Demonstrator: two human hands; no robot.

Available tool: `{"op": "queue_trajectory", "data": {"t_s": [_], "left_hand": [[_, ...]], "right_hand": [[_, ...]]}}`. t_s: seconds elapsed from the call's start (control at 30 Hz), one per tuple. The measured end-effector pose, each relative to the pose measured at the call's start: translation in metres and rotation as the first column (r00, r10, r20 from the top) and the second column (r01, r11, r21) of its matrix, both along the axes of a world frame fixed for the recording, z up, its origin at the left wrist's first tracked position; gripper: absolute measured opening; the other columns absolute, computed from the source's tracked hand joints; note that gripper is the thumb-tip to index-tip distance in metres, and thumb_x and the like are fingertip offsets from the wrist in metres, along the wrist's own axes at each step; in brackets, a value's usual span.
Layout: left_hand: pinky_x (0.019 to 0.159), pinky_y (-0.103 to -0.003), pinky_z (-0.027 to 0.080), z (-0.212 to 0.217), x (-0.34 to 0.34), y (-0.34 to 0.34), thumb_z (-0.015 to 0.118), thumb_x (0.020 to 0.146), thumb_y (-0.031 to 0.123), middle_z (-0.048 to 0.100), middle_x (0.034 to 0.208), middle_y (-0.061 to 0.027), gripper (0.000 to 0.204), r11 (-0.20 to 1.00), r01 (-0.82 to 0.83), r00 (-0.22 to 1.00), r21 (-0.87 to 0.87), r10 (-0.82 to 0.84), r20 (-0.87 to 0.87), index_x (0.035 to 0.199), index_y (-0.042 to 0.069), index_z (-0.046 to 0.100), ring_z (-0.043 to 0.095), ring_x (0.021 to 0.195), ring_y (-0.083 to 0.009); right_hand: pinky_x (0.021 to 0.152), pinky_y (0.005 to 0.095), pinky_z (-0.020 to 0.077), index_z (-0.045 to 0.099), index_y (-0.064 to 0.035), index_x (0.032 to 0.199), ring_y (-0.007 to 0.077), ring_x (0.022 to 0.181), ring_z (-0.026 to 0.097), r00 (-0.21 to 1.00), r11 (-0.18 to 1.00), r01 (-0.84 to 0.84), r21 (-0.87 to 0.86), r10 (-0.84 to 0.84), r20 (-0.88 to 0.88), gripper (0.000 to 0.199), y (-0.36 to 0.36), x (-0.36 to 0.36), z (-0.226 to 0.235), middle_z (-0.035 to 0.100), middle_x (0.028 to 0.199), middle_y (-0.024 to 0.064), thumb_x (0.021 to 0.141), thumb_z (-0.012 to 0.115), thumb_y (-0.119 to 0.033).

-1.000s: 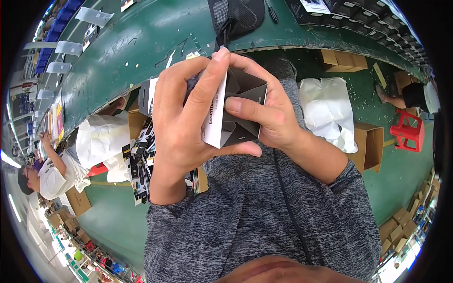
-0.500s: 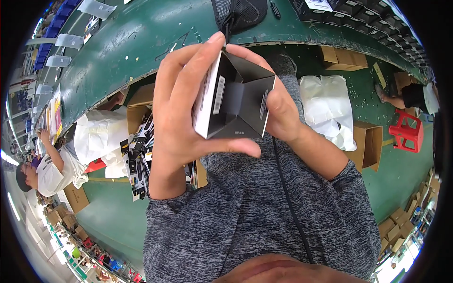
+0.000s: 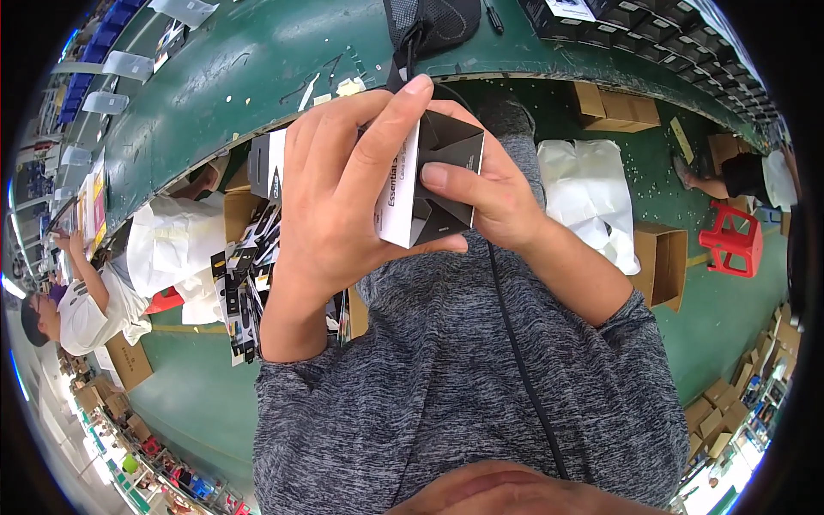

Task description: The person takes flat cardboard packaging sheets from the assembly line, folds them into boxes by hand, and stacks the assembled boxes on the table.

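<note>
A small black-and-white carton [image 3: 397, 202] is held up in front of my chest between both hands. My left hand [image 3: 330, 193] wraps its white side, fingers over the top and thumb underneath. My right hand [image 3: 506, 202] grips the opposite side, its thumb pressing on the dark folded flaps [image 3: 451, 137] at the carton's end. Past my left fingers a black-and-white panel [image 3: 262, 163] sticks out; I cannot tell whether it belongs to the same carton.
Ahead stands a green worktable [image 3: 249, 81] with a black mesh pouch [image 3: 446, 26], a dark pen-like tool [image 3: 493, 19] and rows of black boxes [image 3: 635, 30]. A bin of flat cartons [image 3: 249, 283] is at left. Cardboard boxes [image 3: 661, 266] and a red stool [image 3: 732, 239] are at right.
The carton has turned so more of its printed white side shows. My right thumb has moved from its edge onto the end flaps. The black-and-white panel has appeared behind my left hand.
</note>
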State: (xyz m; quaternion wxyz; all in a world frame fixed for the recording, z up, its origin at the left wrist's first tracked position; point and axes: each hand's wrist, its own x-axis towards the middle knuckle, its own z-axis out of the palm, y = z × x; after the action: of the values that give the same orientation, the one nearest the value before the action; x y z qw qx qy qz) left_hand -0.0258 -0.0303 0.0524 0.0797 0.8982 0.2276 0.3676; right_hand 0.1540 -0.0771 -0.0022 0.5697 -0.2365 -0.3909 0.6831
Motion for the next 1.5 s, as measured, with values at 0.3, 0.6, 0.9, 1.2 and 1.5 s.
{"op": "queue_trajectory", "data": {"t_s": [0.3,0.6,0.9,1.2,1.5], "left_hand": [[0.100,-0.040,0.052,-0.005,-0.014,0.002,0.090,0.045,0.068,0.060,0.131,-0.0168,0.143,0.949,0.114,0.931,-0.295,0.002,0.366,0.153,-0.006,0.031,0.063,0.116,-0.0274],[0.111,-0.041,0.045,-0.026,-0.001,0.020,0.055,0.080,0.084,0.052,0.142,-0.0131,0.113,0.797,0.357,0.419,-0.487,0.329,0.846,0.158,0.007,0.026,0.054,0.132,-0.0255],[0.112,-0.043,0.042,-0.038,-0.015,0.034,0.046,0.089,0.081,0.058,0.142,-0.0078,0.091,0.629,0.397,0.127,-0.669,0.684,0.718,0.142,0.007,0.052,0.055,0.129,-0.0263],[0.114,-0.047,0.041,-0.052,-0.001,0.028,0.041,0.098,0.071,0.052,0.151,-0.0056,0.079,0.537,0.505,0.106,-0.676,0.738,0.666,0.151,0.012,0.043,0.053,0.135,-0.0285],[0.109,-0.054,0.043,-0.056,0.000,0.012,0.041,0.101,0.061,0.055,0.138,-0.0171,0.071,0.309,0.894,0.206,-0.324,0.360,0.910,0.149,0.009,0.044,0.058,0.124,-0.0317]], "right_hand": [[0.109,0.0407,0.0424,0.046,-0.0027,0.145,0.0218,0.133,0.051,0.975,0.979,0.198,-0.055,-0.202,-0.087,0.064,0.003,-0.005,-0.029,0.056,0.140,0.0121,0.104,0.050,-0.052],[0.095,0.0305,0.0516,0.052,0.0013,0.139,0.0177,0.116,0.063,0.991,0.933,0.087,-0.349,-0.047,0.122,0.046,-0.021,0.034,-0.078,0.064,0.127,0.0108,0.094,0.050,0.005],[0.099,0.0321,0.0520,0.050,0.0019,0.142,0.0150,0.111,0.066,0.991,0.915,0.100,-0.392,-0.126,-0.041,0.044,-0.024,0.060,-0.082,0.067,0.126,0.0094,0.099,0.050,0.003],[0.100,0.0415,0.0519,0.058,0.0012,0.136,0.0223,0.116,0.065,0.924,0.996,-0.080,-0.036,0.060,-0.377,0.037,-0.042,0.065,-0.072,0.065,0.131,0.0118,0.101,0.056,-0.009],[0.106,0.0459,0.0475,0.065,-0.0077,0.117,0.0335,0.112,0.062,0.463,0.493,-0.446,0.747,-0.587,0.664,0.027,-0.056,0.063,-0.036,0.067,0.115,0.0109,0.092,0.062,-0.019]]}}
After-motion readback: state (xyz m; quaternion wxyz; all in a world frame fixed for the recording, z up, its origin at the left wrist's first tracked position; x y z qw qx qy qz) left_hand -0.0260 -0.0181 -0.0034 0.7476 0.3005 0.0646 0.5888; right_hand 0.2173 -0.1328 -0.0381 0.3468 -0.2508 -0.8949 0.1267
